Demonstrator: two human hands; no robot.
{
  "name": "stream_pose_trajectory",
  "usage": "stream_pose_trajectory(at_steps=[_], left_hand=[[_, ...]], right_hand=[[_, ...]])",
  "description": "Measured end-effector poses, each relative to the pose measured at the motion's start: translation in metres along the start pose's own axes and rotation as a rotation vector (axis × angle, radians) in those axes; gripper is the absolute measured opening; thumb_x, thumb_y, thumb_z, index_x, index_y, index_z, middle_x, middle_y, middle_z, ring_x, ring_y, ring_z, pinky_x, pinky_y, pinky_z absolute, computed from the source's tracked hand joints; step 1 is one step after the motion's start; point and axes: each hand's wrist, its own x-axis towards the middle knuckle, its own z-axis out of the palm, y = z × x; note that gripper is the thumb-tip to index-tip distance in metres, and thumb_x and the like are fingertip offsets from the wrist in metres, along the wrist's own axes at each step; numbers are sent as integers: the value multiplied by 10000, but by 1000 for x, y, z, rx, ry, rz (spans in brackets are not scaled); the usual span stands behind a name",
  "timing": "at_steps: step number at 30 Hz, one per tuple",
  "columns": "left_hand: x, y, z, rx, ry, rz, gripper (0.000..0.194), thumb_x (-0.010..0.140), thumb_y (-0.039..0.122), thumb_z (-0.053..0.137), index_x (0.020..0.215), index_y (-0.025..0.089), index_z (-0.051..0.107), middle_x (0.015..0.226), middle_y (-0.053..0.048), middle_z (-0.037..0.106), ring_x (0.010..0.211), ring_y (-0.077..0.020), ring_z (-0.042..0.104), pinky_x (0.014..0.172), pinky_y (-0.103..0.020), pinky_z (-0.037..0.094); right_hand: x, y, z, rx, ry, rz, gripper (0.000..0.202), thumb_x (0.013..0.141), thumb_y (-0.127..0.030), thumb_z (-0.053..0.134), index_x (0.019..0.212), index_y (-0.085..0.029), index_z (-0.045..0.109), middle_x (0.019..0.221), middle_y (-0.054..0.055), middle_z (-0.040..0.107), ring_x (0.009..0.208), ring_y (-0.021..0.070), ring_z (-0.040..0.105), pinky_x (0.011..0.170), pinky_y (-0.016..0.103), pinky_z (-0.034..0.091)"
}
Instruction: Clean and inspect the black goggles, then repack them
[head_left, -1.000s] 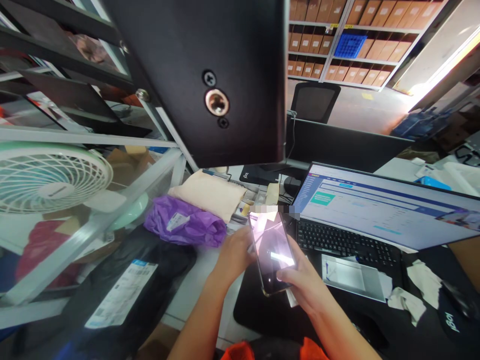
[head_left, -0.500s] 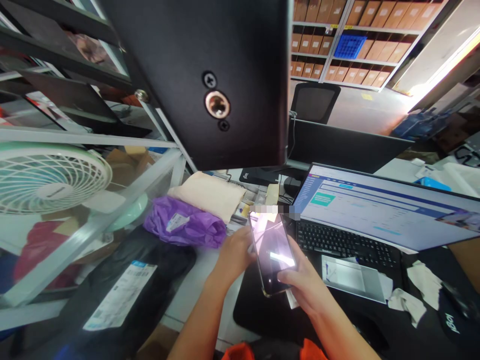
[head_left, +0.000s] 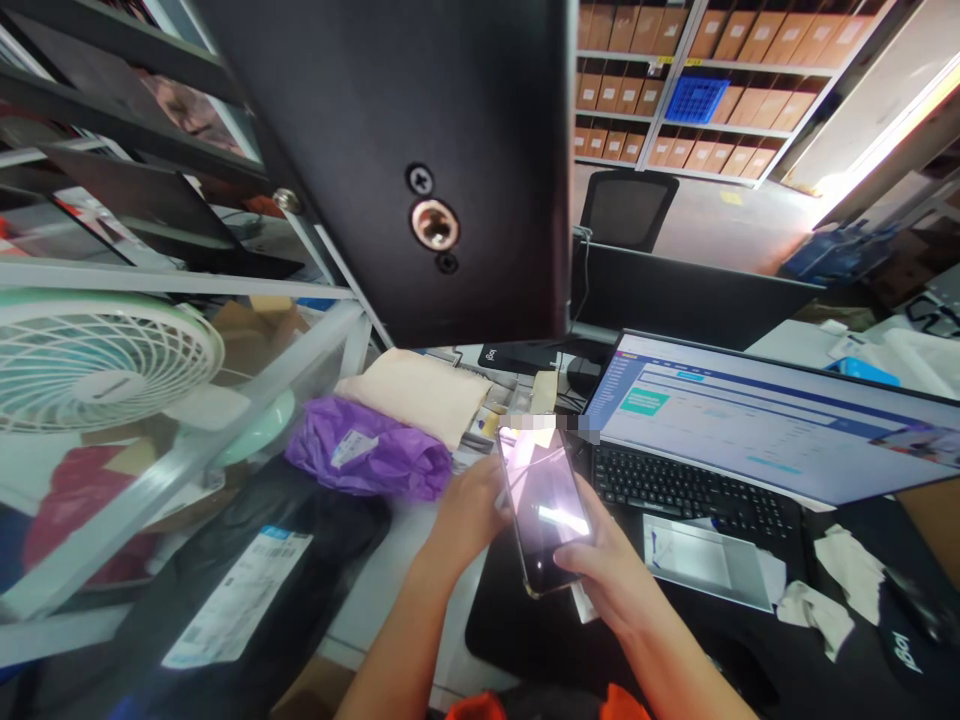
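Note:
A smartphone [head_left: 541, 510] with a glare-covered screen is held upright above the black desk mat [head_left: 517, 620]. My right hand [head_left: 604, 545] wraps round its right side, with the thumb on the lower part of the screen. At the phone's left edge, my left hand [head_left: 474, 505] has its fingers curled against the phone, partly hidden behind it. A purple plastic package [head_left: 367, 450] lies just left of my left hand, beside a cream padded envelope [head_left: 420, 390]. The black keyboard [head_left: 690, 490] is to the right of the phone.
A lit monitor [head_left: 772, 420] stands at the right, with a clear tray [head_left: 709, 560] and crumpled tissue [head_left: 817, 615] before it. A large dark panel [head_left: 405, 110] hangs overhead. At the left are a fan [head_left: 105, 370] and a labelled black package [head_left: 322, 545].
The view has shifted very slightly. Both hands keep the same hold on the phone.

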Motion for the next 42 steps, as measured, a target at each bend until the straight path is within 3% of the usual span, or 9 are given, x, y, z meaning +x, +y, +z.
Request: stream_pose_trajectory(at_steps=[25, 42], left_hand=[[5, -2, 1, -60, -5, -8, 276, 786, 76, 605, 1007, 209, 705, 996, -63, 693, 919, -202, 653, 772, -269, 476], [3, 1, -1, -83, 5, -24, 351, 776, 64, 620, 1078, 228, 693, 1058, -55, 693, 947, -203, 654, 779, -274, 482]], right_hand=[[1, -3, 1, -24, 1, -12, 807, 527, -57, 679, 1295, -289, 586, 1094, 31, 709, 869, 244, 626, 677, 318, 455], [-1, -6, 4, -2, -14, 2, 817, 519, -54, 674, 1302, -270, 582, 1092, 25, 704, 855, 219, 614, 723, 303, 456]])
